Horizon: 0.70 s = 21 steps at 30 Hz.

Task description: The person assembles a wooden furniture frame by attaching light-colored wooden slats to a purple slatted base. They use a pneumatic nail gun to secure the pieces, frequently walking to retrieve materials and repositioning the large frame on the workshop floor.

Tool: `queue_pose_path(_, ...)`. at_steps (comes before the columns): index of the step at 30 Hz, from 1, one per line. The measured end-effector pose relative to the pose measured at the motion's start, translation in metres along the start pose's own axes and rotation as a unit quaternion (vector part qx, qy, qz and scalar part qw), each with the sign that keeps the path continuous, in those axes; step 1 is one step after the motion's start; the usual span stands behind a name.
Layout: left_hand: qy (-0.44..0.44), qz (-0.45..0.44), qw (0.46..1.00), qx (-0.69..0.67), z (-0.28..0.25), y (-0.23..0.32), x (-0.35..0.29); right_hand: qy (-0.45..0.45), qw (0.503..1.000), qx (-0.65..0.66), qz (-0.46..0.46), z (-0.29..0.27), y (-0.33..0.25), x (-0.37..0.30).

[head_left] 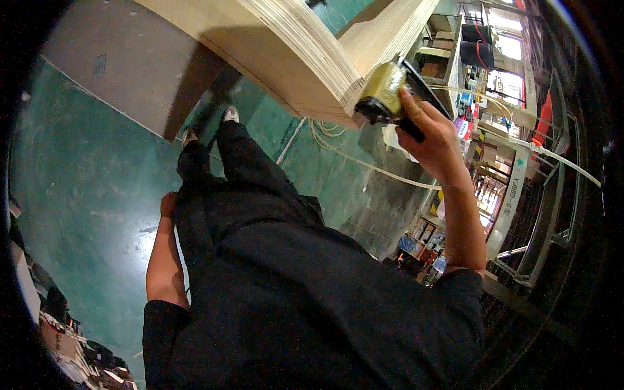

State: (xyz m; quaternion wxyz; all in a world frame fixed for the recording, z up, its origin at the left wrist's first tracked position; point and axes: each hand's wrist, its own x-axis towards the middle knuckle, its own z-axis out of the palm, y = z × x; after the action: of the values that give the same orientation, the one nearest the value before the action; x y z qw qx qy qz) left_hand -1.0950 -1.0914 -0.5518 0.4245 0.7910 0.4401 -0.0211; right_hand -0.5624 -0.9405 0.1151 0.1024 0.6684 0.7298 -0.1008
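My right hand is wrapped round the handle of a nail gun with a gold body and black parts. The tool is held against or very close to the corner of a thick laminated wooden frame; whether it touches cannot be told. Layered plywood edges show along the frame, and a second wooden member meets it at that corner. My left hand hangs low beside my left thigh, away from the wood. Its fingers are mostly hidden.
A pale hose loops over the green floor below the frame. At the upper left lies a large brown-grey panel. Shelves and benches with clutter line the right side. Wood scraps lie at the lower left.
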Motion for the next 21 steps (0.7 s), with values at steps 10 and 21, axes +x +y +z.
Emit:
queue_pose_path(10,-0.021,0.046,0.997,0.064,-0.011,0.001,0.001,0.06,0.997,0.058,0.007,0.009,0.002,-0.002)
queue_pose_path(21,0.015,-0.079,0.982,-0.173,-0.016,-0.009,-0.001,0.058,0.997,0.043,0.0,0.019,0.003,-0.006)
